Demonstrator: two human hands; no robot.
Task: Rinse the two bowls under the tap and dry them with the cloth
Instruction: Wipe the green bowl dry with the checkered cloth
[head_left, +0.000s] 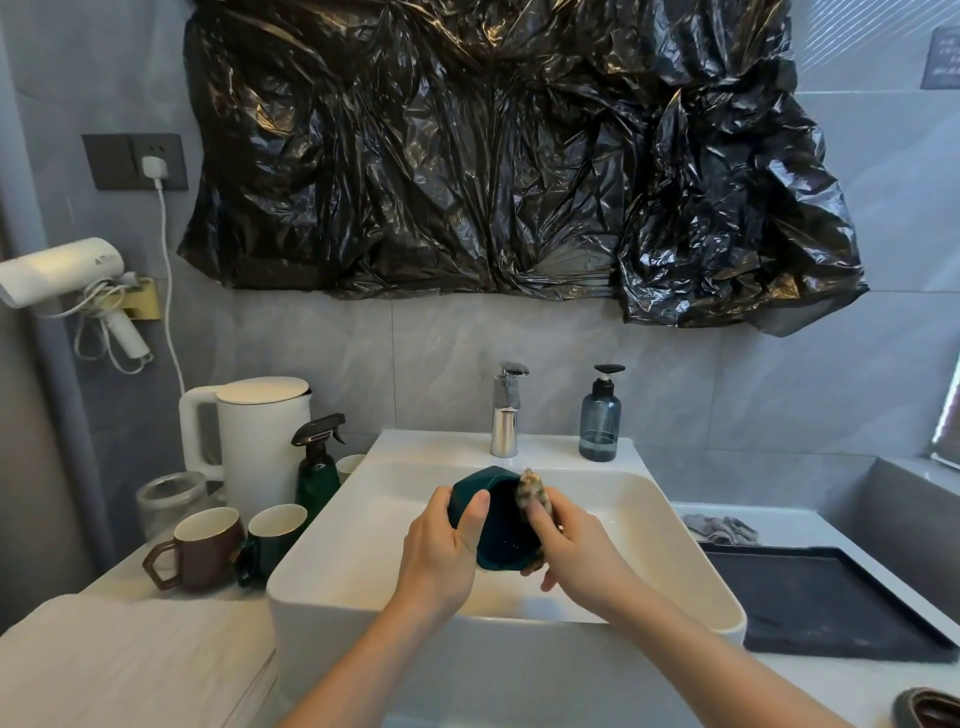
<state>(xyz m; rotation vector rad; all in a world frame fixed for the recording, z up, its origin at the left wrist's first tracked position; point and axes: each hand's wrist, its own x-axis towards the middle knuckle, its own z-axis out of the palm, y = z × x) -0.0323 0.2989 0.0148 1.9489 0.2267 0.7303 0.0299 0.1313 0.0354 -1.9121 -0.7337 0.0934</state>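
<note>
A dark teal faceted bowl (498, 525) is held over the white sink basin (363, 551), tilted with its opening toward me. My left hand (447, 551) grips its left rim, thumb inside the edge. My right hand (571, 540) holds a small mottled cloth (531, 491) against the bowl's right rim. The chrome tap (506, 410) stands behind the basin; no water stream shows. A brown object, possibly a second bowl (930, 709), peeks in at the bottom right corner.
Left of the basin stand a white kettle (260, 441), a green spray bottle (317, 467), a brown mug (202, 551), a green mug (272, 535) and a glass jar (166, 499). A soap dispenser (600, 415), grey rag (719, 527) and black tray (821, 603) are at right.
</note>
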